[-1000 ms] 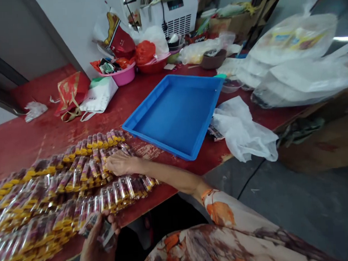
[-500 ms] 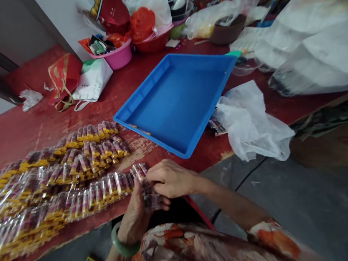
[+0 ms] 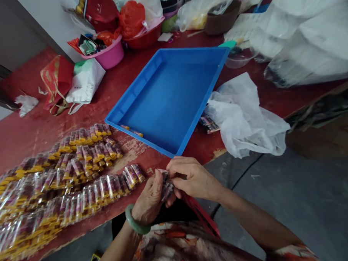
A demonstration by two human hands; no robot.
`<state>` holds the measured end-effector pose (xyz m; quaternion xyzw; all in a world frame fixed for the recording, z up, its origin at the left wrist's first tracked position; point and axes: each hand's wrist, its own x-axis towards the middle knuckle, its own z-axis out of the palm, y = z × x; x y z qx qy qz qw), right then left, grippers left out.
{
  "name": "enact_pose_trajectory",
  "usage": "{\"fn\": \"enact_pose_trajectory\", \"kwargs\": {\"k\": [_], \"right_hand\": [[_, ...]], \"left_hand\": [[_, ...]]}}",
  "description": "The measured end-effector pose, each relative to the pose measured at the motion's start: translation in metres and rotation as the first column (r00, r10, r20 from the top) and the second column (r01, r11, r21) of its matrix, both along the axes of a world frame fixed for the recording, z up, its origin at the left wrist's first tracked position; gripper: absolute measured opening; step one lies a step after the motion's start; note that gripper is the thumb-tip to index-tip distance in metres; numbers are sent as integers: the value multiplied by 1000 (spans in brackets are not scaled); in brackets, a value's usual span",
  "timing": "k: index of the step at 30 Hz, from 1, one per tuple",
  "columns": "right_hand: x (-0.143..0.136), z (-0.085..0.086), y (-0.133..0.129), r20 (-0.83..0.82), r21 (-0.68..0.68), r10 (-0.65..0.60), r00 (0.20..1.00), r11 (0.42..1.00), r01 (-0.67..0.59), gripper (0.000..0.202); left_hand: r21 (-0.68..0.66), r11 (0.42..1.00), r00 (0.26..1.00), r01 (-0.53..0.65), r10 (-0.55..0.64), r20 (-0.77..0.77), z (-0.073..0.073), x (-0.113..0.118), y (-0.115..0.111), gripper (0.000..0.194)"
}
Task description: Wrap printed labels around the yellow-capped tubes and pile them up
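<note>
My left hand [image 3: 152, 197], with a green bangle at the wrist, is closed around a small bunch of clear plastic tubes [image 3: 166, 187] with dark printing. My right hand [image 3: 190, 176] pinches at the upper end of the bunch, its thumb and fingers touching the tubes. The fingers cover part of them. Both hands are just off the table's front edge. To the left, several rows of similar tubes with yellow ends [image 3: 98, 191] lie side by side on the red table [image 3: 140, 95].
A blue tray [image 3: 175, 96] stands beyond my hands, with a few yellow-ended tubes at its near left edge. A white plastic bag [image 3: 242, 116] hangs over the table edge at right. Behind are a pink basin [image 3: 111, 56], paper bags [image 3: 85, 82] and large plastic sacks [image 3: 311, 43].
Both hands have moved right, away from the end of the front tube row, with the bunch of tubes still in the left hand. The whole view has shifted slightly.
</note>
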<state>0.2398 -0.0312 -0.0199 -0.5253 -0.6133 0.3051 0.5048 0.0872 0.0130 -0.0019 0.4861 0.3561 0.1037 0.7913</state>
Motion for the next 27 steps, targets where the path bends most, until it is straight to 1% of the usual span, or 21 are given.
{"fn": "enact_pose_trajectory", "kwargs": {"k": [2,4,5,7,9,11,13,15,17,20,22,25,27], "right_hand": [[6,3,-5,-115,-146,17,993,989,-34,16],[11,7,-10,-276,-291,26,961,951,-109,13],[14,8,-12,-350,-340,12,937,930,-139,12],[22,9,-18,-446,-394,-51,894,908,-145,15],[33,8,-23,-471,-408,-121,874,908,-94,19],[50,6,-26,-465,-398,-176,868,917,-28,22],[72,3,-25,-450,-392,-242,860,918,53,25],[96,-1,-21,-434,-417,-310,846,902,116,28],[119,-4,-12,-367,-446,-372,853,875,189,28],[141,-9,4,-187,-467,-392,901,842,269,23],[149,-11,13,-104,-485,-360,927,832,268,20],[158,-9,17,-100,-505,-311,945,834,221,18],[162,-3,12,-126,-499,-287,950,846,189,20]], "left_hand": [[23,999,999,42,-42,21,0,7,0,64],[39,997,996,67,-69,56,0,13,-1,61],[37,997,994,75,-77,71,0,16,-2,60],[-2,997,993,83,-82,87,-1,25,-2,59],[-106,989,990,106,-95,106,-2,36,-2,63],[-265,954,984,141,-107,140,-4,49,1,74],[-403,902,978,153,-81,191,-7,61,5,82],[-492,862,977,118,-12,213,-11,71,7,84],[-554,832,980,37,79,185,-16,78,6,81],[-603,792,976,-91,190,103,-24,88,3,72],[-607,785,972,-123,217,84,-28,93,1,61],[-592,797,970,-119,221,102,-34,98,-1,41],[-580,805,968,-124,227,108,-38,98,-1,39]]}}
